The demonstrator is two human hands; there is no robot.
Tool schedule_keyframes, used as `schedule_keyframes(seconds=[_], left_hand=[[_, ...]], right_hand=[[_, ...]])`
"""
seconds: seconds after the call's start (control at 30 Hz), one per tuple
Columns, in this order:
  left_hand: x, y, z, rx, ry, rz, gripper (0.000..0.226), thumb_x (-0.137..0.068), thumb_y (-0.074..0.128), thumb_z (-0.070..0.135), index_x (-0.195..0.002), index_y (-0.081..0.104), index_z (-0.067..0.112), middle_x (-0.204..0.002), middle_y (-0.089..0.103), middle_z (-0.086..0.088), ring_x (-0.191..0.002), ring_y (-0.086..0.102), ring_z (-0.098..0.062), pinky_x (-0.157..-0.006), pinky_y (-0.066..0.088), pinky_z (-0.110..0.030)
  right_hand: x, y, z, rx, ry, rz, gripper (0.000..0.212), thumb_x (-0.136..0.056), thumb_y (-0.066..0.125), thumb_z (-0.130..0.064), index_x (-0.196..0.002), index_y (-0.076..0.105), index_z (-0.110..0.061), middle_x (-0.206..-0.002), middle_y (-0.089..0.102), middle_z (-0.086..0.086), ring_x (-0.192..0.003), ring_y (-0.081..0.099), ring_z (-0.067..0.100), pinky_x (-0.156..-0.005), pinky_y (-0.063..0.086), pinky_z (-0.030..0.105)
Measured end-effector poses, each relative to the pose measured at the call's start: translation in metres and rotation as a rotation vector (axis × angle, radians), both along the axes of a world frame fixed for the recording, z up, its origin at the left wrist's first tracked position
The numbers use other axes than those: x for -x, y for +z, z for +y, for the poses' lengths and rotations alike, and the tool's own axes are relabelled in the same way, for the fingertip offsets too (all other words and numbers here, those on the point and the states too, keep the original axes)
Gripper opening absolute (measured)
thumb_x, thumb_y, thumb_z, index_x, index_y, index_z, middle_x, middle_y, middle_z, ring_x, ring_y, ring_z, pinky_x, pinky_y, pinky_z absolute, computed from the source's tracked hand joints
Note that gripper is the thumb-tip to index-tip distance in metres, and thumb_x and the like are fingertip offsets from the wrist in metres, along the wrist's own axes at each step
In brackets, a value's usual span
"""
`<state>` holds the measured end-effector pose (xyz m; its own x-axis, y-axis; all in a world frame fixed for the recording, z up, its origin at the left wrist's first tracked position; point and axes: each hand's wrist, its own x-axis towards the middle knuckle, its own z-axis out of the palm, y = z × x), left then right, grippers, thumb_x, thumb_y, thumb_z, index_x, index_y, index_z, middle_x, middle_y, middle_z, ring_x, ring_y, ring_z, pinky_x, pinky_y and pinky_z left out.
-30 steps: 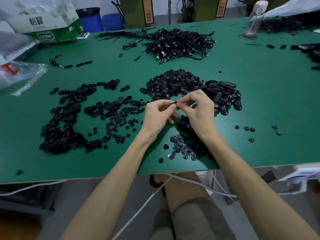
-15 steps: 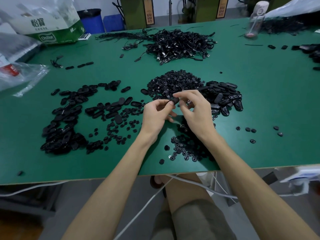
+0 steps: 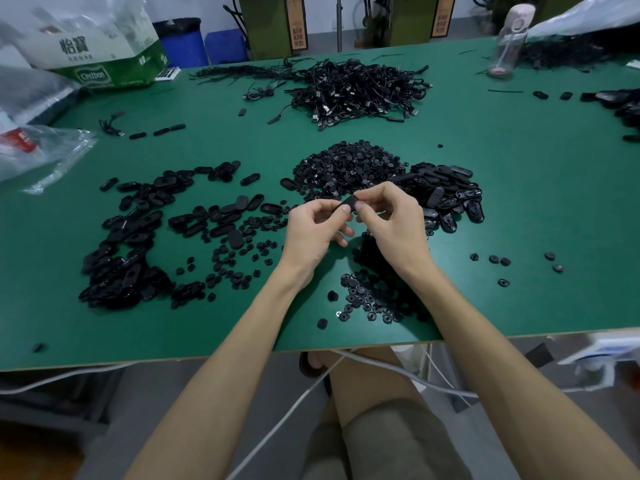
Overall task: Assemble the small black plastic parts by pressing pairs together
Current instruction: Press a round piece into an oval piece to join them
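Observation:
Both hands meet above the middle of the green table (image 3: 519, 188). My left hand (image 3: 313, 230) and my right hand (image 3: 391, 223) pinch one small black oval part (image 3: 350, 203) between thumbs and fingertips. Behind them lies a heap of small round black parts (image 3: 349, 164), with a pile of oval shells (image 3: 450, 192) to its right. More round parts (image 3: 374, 299) are scattered under my right wrist. To the left spreads a wide scatter of oval parts (image 3: 138, 237).
A tangle of black cables (image 3: 349, 88) lies at the back of the table. A green-and-white carton (image 3: 100, 53) and clear plastic bags (image 3: 41, 150) sit at the left. A bottle (image 3: 509, 36) stands back right. White cords hang below the front edge.
The part between my fingertips has turned so more of its oval face shows. Both hands stay close together at the same spot.

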<state>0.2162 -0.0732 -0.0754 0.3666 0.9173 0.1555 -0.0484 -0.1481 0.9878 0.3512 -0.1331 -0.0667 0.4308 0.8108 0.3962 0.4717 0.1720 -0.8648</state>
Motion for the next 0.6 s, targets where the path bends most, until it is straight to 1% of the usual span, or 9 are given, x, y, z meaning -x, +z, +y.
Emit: schedule_keyframes(seconds=[0.03,0.1,0.23,0.37,0.47,0.6], left_hand=[[0.0,-0.0004,0.0002,0.002,-0.001,0.001,0.006,-0.098,0.068,0.006,-0.095,0.072,0.004,-0.08,0.074,-0.004,-0.067,0.068,-0.017,-0.058,0.057,-0.027],[0.0,-0.0011,0.0006,0.0,-0.001,0.005,0.007,-0.098,0.066,0.004,-0.095,0.072,0.004,-0.079,0.075,-0.003,-0.068,0.068,-0.017,-0.058,0.057,-0.027],[-0.0004,-0.0021,0.0006,-0.022,0.001,0.021,0.01,-0.096,0.064,0.002,-0.093,0.073,0.006,-0.075,0.073,-0.004,-0.068,0.068,-0.018,-0.062,0.058,-0.028],[-0.0001,-0.0028,0.0019,-0.024,0.016,0.025,0.009,-0.094,0.064,0.0,-0.093,0.072,0.001,-0.073,0.071,-0.01,-0.066,0.067,-0.02,-0.068,0.059,-0.031],[-0.0001,-0.0028,0.0026,-0.021,0.024,0.03,0.009,-0.093,0.063,-0.001,-0.096,0.071,-0.003,-0.074,0.07,-0.014,-0.066,0.066,-0.021,-0.07,0.059,-0.033],[0.0014,-0.0019,0.0035,-0.022,0.02,0.016,0.01,-0.095,0.064,0.001,-0.101,0.071,-0.005,-0.076,0.071,-0.013,-0.067,0.067,-0.021,-0.071,0.059,-0.033]], right_hand=[[0.0003,-0.0001,-0.0001,0.001,0.005,0.0,0.007,-0.095,0.069,-0.008,-0.1,0.072,-0.01,-0.089,0.071,-0.008,-0.078,0.063,-0.001,-0.072,0.048,0.014],[0.0014,-0.0005,-0.0003,0.01,0.017,0.0,0.006,-0.095,0.069,-0.007,-0.1,0.072,-0.01,-0.089,0.071,-0.007,-0.078,0.063,-0.001,-0.071,0.046,0.013],[0.0037,-0.0001,-0.0014,0.012,0.046,0.009,0.008,-0.094,0.069,-0.005,-0.099,0.071,-0.012,-0.09,0.072,-0.006,-0.081,0.065,0.005,-0.071,0.048,0.016],[0.0041,0.0004,-0.002,0.003,0.067,-0.002,0.008,-0.093,0.069,-0.004,-0.098,0.071,-0.011,-0.092,0.073,-0.001,-0.085,0.067,0.012,-0.071,0.05,0.017],[0.0041,0.0002,-0.0018,-0.004,0.072,-0.006,0.009,-0.092,0.069,-0.003,-0.097,0.07,-0.01,-0.09,0.072,-0.001,-0.084,0.066,0.01,-0.07,0.049,0.016],[0.0035,0.0003,-0.0013,-0.035,0.065,-0.012,0.011,-0.092,0.068,-0.002,-0.098,0.07,-0.012,-0.088,0.071,-0.003,-0.083,0.065,0.01,-0.071,0.05,0.016]])
